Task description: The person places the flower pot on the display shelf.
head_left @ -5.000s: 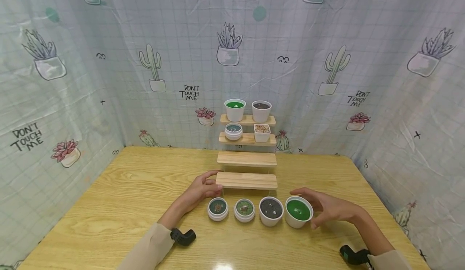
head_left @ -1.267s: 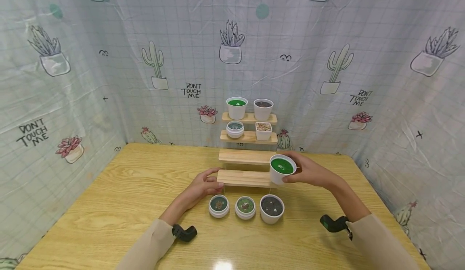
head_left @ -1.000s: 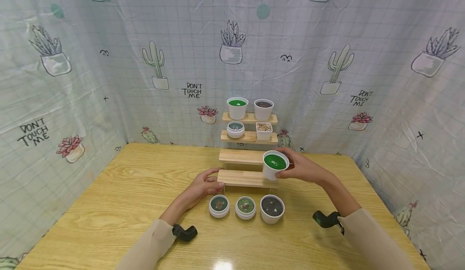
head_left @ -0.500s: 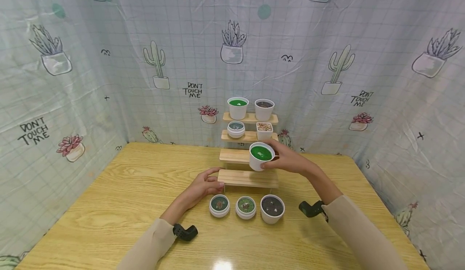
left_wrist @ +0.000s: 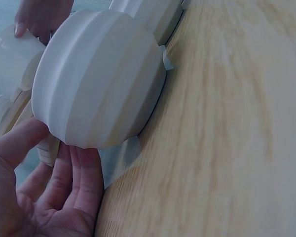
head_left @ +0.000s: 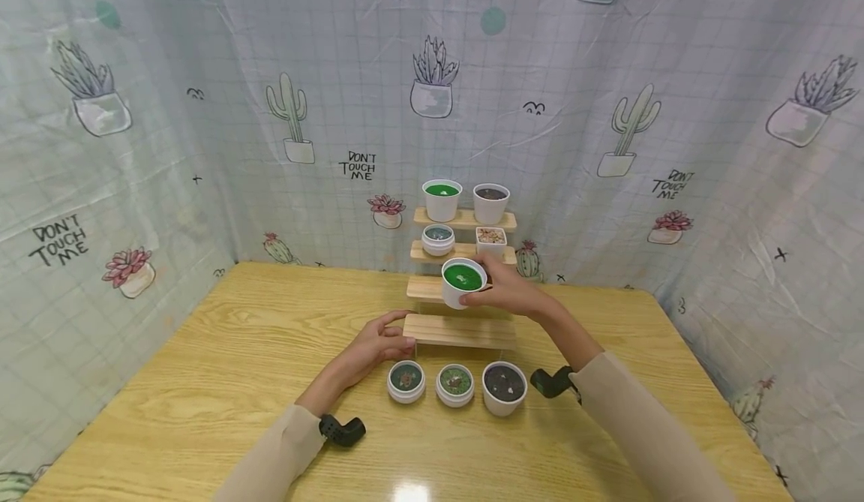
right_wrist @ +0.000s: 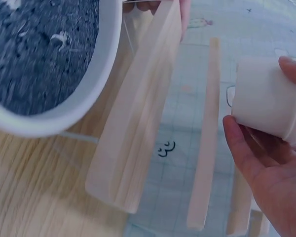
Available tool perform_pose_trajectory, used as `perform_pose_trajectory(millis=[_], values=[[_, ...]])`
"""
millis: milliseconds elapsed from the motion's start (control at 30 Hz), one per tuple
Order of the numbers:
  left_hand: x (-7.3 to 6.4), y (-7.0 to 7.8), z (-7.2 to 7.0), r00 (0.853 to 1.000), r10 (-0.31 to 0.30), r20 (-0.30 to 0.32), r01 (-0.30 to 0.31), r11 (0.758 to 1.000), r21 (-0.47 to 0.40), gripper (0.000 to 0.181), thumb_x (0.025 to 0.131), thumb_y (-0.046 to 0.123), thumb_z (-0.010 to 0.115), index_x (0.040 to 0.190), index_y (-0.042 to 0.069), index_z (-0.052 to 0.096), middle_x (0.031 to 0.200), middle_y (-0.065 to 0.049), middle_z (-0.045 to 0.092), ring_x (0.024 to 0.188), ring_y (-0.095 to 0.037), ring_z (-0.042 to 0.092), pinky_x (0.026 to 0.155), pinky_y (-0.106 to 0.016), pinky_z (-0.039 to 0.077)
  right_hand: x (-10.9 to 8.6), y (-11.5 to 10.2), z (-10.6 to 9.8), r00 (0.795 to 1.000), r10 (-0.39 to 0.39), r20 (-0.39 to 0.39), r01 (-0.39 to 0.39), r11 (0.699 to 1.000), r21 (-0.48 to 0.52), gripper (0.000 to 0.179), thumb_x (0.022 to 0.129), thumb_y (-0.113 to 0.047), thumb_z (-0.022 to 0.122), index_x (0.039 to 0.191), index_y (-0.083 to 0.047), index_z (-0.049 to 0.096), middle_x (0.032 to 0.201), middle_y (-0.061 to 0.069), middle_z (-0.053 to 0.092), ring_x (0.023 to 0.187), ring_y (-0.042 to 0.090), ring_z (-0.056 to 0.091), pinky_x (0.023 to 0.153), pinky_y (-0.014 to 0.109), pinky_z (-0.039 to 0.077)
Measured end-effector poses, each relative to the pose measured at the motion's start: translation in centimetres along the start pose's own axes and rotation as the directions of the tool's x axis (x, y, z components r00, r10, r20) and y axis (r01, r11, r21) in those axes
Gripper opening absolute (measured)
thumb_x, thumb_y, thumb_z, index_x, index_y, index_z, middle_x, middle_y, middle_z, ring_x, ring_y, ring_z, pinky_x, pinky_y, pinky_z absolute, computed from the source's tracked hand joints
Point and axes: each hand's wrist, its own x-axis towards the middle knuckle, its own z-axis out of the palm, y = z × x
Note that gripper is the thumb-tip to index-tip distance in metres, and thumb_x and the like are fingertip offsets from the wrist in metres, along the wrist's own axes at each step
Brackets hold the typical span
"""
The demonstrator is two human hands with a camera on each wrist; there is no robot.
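My right hand (head_left: 509, 292) grips a white pot (head_left: 462, 277) with a green top, thumb on the near side. It hangs upright over the second-lowest shelf (head_left: 421, 287) of a tiered wooden stand, overlapping that shelf's middle in the head view. In the right wrist view, fingers and thumb wrap the pot's white wall (right_wrist: 264, 94). At the stand's left end my left hand (head_left: 367, 348) holds the lowest shelf (head_left: 466, 331), thumb in front and fingers behind. A ribbed white jar (left_wrist: 98, 79) partly hides that grip in the left wrist view.
Before the stand stand two low jars, one dark-topped (head_left: 406, 379) and one green-topped (head_left: 455, 383), plus a taller dark-topped pot (head_left: 503, 388). Upper shelves carry a green-topped pot (head_left: 442, 203), a dark-topped pot (head_left: 490, 205), a round jar (head_left: 438, 242) and a square pot (head_left: 490, 238).
My right hand has taken the green-topped pot from the right end of the front row, lifted it and carried it left over the stand. My left hand stays at the lowest shelf.
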Motion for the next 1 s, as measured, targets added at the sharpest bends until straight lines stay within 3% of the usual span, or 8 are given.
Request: perform_pose_trajectory(millis=[200, 367, 667, 1000], values=[[0.0, 0.2, -0.1, 1.0, -0.006, -0.003, 0.006, 1.0, 0.014, 0.078, 0.096, 0.013, 0.072, 0.16, 0.006, 0.029, 0.117, -0.012, 0.071, 0.096, -0.018, 0.073, 0.089, -0.034, 0.062, 1.0, -0.3, 0.8, 1.0, -0.007, -0.029, 0.006, 0.999, -0.038, 0.069, 0.087, -0.019, 0.081, 0.143, -0.003, 0.043, 0.134, 0.016, 0.058, 0.122, 0.028, 0.059, 0.106, 0.045, 0.049], [-0.1, 0.0, -0.2, 1.0, -0.013, -0.014, 0.013, 1.0, 0.021, 0.076, 0.097, 0.013, 0.071, 0.16, 0.007, 0.029, 0.119, -0.013, 0.071, 0.096, -0.018, 0.073, 0.089, -0.033, 0.061, 1.8, -0.3, 1.7, 0.999, -0.036, -0.025, 0.036, 0.999, -0.009, 0.069, 0.089, -0.017, 0.079, 0.144, 0.0, 0.042, 0.136, 0.019, 0.057, 0.123, 0.03, 0.058, 0.108, 0.047, 0.049], [-0.1, -0.3, 0.0, 1.0, -0.015, -0.01, 0.015, 1.0, 0.009, 0.079, 0.097, 0.013, 0.072, 0.161, 0.007, 0.028, 0.115, -0.011, 0.07, 0.097, -0.018, 0.072, 0.09, -0.035, 0.062, 2.5, -0.2, 3.1, 0.998, 0.004, -0.06, 0.0, 0.998, 0.067, 0.069, 0.088, -0.014, 0.08, 0.143, 0.0, 0.041, 0.137, 0.02, 0.054, 0.123, 0.03, 0.059, 0.107, 0.044, 0.051], [0.0, 0.0, -0.2, 1.0, -0.014, -0.008, 0.015, 1.0, 0.018, 0.076, 0.097, 0.011, 0.072, 0.16, 0.006, 0.029, 0.115, -0.012, 0.07, 0.097, -0.018, 0.072, 0.09, -0.034, 0.061, 3.1, -0.3, 3.7, 0.99, 0.026, -0.142, -0.023, 0.999, 0.025, 0.066, 0.087, -0.017, 0.081, 0.138, 0.003, 0.044, 0.131, 0.021, 0.057, 0.114, 0.028, 0.059, 0.099, 0.039, 0.053]])
